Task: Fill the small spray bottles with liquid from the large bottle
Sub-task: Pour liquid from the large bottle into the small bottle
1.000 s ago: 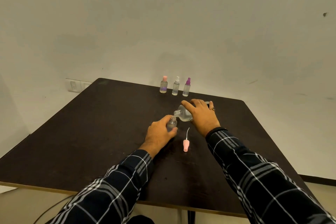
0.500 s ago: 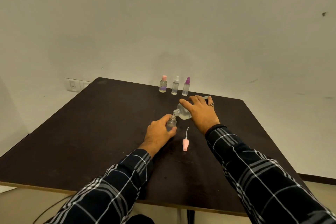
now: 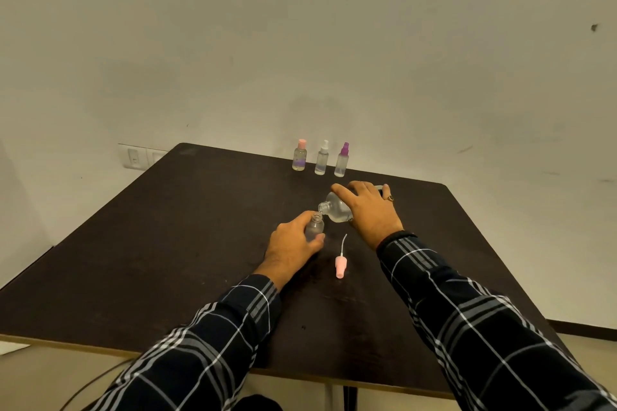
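My left hand [image 3: 293, 245] grips a small clear bottle [image 3: 314, 227] that stands upright on the dark table [image 3: 167, 243] with its neck uncapped. My right hand [image 3: 369, 210] holds the large clear bottle [image 3: 335, 208] tilted on its side, its open mouth right above the small bottle's neck. The small bottle's pink spray cap [image 3: 340, 265] with its thin tube lies on the table between my hands. Three small bottles stand in a row at the far edge: pink-capped [image 3: 299, 155], white-capped [image 3: 322, 157] and purple-capped [image 3: 342, 160].
A pale wall rises directly behind the table, with a switch plate [image 3: 137, 157] at the left. The table's near edge runs just under my sleeves, and a cable hangs below it at the left.
My right hand has raised the back end of the large bottle slightly, tilting it more steeply over the small bottle. My left hand has stayed in place.
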